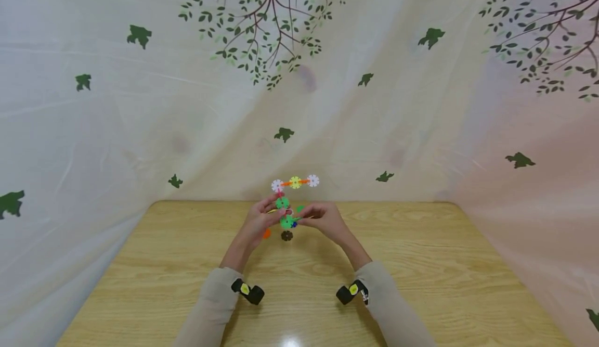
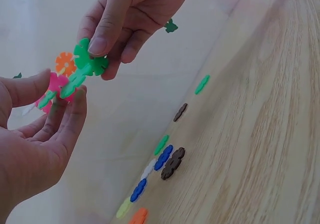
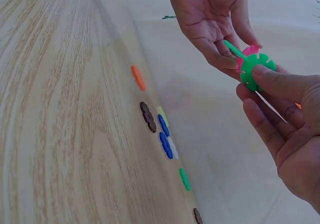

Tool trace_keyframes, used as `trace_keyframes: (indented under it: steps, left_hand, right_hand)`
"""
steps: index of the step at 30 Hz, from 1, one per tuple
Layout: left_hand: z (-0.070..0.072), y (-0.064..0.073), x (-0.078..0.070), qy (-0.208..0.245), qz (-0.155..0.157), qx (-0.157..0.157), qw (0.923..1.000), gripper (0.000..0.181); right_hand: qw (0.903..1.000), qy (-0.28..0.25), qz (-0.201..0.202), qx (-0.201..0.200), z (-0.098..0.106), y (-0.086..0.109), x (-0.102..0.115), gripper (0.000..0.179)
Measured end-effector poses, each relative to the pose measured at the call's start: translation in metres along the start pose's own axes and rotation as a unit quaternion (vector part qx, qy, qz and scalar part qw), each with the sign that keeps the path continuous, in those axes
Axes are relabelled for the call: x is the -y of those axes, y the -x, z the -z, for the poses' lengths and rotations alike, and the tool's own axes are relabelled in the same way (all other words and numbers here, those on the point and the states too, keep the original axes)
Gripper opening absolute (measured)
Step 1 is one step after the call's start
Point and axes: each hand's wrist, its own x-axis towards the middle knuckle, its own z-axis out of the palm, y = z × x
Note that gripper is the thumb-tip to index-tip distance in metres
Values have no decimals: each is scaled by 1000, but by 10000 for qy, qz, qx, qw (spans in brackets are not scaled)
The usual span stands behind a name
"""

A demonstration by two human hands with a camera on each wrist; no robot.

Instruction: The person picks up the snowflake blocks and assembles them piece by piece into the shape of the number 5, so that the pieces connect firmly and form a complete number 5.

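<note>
Both hands meet above the table around a chain of flower-shaped plastic interlocking discs. My left hand grips the chain by its pink disc and the green ones near it. Opposite, my right hand pinches a green disc between thumb and fingers. Its edge meets another green disc of the chain; I cannot tell whether they are slotted together. The chain's upper arm reaches right, with a white disc, a yellow disc and another white disc linked by orange ones seen edge-on.
Several loose discs lie on the wooden table beneath and beyond the hands, among them a brown disc, a blue disc, an orange disc and a green disc. A leaf-printed curtain hangs behind the table.
</note>
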Motion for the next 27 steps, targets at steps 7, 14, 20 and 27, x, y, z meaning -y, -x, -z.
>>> trace_keyframes:
  steps: [7, 14, 20, 27]
  left_hand:
    - [-7, -2, 6, 470, -209, -94, 9986, 57]
    - [-14, -3, 8, 1363, -236, 82, 9904, 57]
    - [-18, -2, 5, 1691, -115, 233, 9853, 58]
    - [-22, -2, 7, 1215, -139, 208, 9923, 57]
  right_hand:
    - [9991, -35, -75, -413, -4, 4, 13, 11]
    - [9987, -117, 110, -478, -8, 7, 24, 11]
    - [9988, -114, 88, -470, -9, 1, 6, 11]
    - [9980, -172, 367, -484, -13, 2, 4, 12]
